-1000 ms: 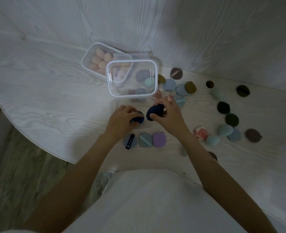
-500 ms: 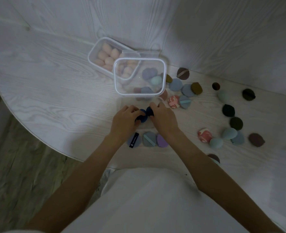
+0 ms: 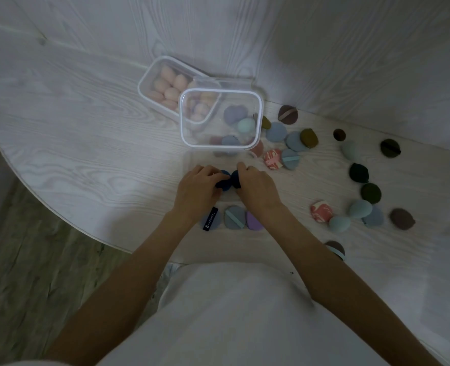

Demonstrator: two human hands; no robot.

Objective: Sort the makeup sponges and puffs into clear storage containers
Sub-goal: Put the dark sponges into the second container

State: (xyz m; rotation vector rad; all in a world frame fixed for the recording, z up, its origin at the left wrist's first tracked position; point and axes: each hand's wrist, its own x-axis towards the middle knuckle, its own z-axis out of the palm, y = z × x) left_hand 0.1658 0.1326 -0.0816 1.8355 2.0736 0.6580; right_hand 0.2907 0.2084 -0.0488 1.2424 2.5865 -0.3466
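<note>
You've got both hands low on the worktop (image 3: 86,143), meeting just in front of the near clear container (image 3: 219,118). Your left hand (image 3: 196,192) has its fingers curled around one dark navy puff (image 3: 222,180), and your right hand (image 3: 256,187) pinches a second navy puff (image 3: 236,178) right against it. It looks like you're pairing the matching colours so they travel together. Smart spot, too: the near container sits open just beyond your knuckles, a few blue and teal pieces already inside. Behind it, the far container (image 3: 149,83) holds only peach sponges (image 3: 169,87), so the sort seems to run by type or colour. Plenty waits: grey and lilac puffs by your wrists, a loose scatter (image 3: 361,191) on your right.
</note>
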